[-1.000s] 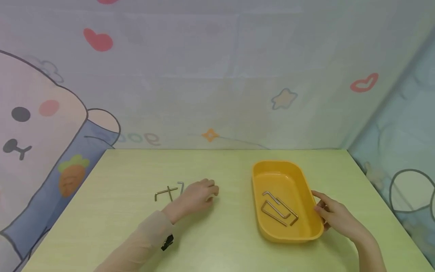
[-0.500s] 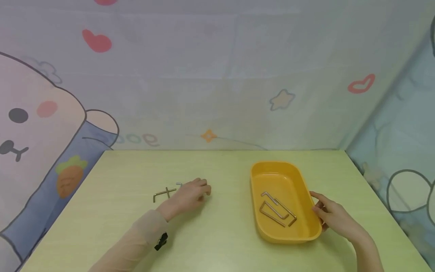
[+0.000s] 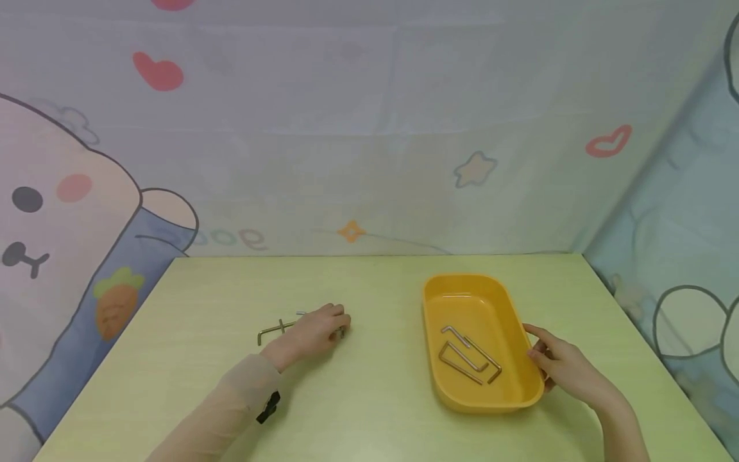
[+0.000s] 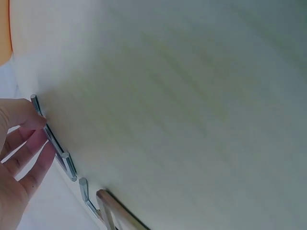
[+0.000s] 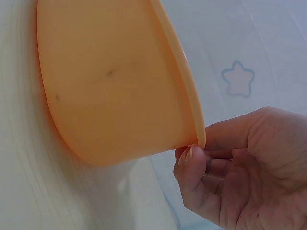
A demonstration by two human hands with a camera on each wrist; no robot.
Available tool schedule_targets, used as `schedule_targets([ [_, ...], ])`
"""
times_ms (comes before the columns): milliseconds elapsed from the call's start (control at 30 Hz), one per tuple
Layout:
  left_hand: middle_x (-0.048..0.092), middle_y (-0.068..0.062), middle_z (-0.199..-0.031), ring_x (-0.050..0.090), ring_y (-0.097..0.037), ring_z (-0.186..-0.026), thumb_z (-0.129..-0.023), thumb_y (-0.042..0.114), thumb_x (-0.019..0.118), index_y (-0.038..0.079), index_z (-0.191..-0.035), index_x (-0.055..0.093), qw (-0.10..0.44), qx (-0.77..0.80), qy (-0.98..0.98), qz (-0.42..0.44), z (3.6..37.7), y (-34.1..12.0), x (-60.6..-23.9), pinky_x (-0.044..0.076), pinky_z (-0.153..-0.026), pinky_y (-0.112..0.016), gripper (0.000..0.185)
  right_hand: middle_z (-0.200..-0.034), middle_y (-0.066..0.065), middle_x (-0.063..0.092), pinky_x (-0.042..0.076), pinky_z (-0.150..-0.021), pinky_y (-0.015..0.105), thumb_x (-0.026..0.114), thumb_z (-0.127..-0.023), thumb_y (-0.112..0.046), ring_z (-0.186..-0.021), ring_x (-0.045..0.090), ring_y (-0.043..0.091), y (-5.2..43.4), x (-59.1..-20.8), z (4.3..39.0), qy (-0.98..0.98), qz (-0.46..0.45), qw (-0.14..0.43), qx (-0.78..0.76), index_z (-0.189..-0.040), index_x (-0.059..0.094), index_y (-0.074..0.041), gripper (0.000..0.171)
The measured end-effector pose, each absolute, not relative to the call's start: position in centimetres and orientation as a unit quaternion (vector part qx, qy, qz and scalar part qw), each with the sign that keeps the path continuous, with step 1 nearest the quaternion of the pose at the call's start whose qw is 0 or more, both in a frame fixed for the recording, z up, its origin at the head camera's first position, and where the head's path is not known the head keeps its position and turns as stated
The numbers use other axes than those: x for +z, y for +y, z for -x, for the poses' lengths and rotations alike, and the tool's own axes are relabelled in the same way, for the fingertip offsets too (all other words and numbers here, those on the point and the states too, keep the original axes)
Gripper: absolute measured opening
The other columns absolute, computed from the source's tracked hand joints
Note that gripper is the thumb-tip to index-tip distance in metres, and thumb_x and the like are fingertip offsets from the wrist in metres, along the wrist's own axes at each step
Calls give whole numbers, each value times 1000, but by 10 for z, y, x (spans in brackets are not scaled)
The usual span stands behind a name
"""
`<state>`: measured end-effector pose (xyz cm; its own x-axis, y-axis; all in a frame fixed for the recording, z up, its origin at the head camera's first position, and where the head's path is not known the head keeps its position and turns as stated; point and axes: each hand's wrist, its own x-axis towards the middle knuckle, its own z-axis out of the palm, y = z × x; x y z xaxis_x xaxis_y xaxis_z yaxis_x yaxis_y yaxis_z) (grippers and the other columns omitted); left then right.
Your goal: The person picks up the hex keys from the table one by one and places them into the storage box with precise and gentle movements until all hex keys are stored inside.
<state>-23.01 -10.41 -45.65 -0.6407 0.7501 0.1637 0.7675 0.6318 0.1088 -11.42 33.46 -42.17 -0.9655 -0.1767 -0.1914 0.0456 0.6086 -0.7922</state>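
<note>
My left hand (image 3: pixel 312 332) is low over the table, left of the tray. In the left wrist view its thumb and fingers pinch a silver hex key (image 4: pixel 53 139). Close by lie brass-coloured hex keys (image 3: pixel 272 330), crossed, and another silver hex key (image 4: pixel 84 189), partly covered by the hand in the head view. My right hand (image 3: pixel 568 369) pinches the rim of a yellow plastic tray (image 3: pixel 482 405) between thumb and fingers at its right side. Inside the tray lie several hex keys, among them a silver one (image 3: pixel 456 335) and a brass-coloured one (image 3: pixel 458 371).
The light wooden table (image 3: pixel 369 410) carries everything. Behind it hangs a printed cloth (image 3: pixel 346 128), with more cloth at the right side. A black clip-like piece (image 3: pixel 268 407) hangs under the left sleeve.
My left hand has moved slightly left, and a silver hex key end now shows at its fingertips. The right hand keeps its hold on the tray. The whole head view has shifted a little.
</note>
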Motion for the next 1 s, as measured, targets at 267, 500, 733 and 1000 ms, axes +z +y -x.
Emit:
schedule_targets([
  [267,50,3,-81,43,-10,-73,-84,-4,59,13,-88,61,65,-66,-894,438,233,-104,-456,42,-64,-20,18,-94,14,52,53,-55,29,45,-101,-12,-63,55,13,335,-423,114,888,36,124,-441,-148,25,4,53],
  [500,47,4,-80,42,-10,-73,-86,-1,61,14,-87,57,50,-51,-897,436,234,-104,-454,39,-63,-19,15,-95,14,52,53,-56,30,44,-101,-11,-64,56,14,335,-422,115,888,34,124,-442,-148,24,4,54],
  [733,49,4,-81,45,-11,-72,-85,-2,61,14,-87,57,56,-42,-895,440,235,-104,-454,40,-62,-20,17,-95,15,52,53,-56,30,44,-100,-10,-64,56,14,334,-422,114,888,32,126,-442,-148,24,4,54],
  [1000,50,4,-80,44,-11,-71,-86,0,62,15,-86,56,54,-31,-899,433,237,-103,-457,39,-61,-20,17,-95,14,52,53,-56,30,44,-100,-10,-64,56,15,334,-421,114,889,31,127,-440,-148,24,4,54],
])
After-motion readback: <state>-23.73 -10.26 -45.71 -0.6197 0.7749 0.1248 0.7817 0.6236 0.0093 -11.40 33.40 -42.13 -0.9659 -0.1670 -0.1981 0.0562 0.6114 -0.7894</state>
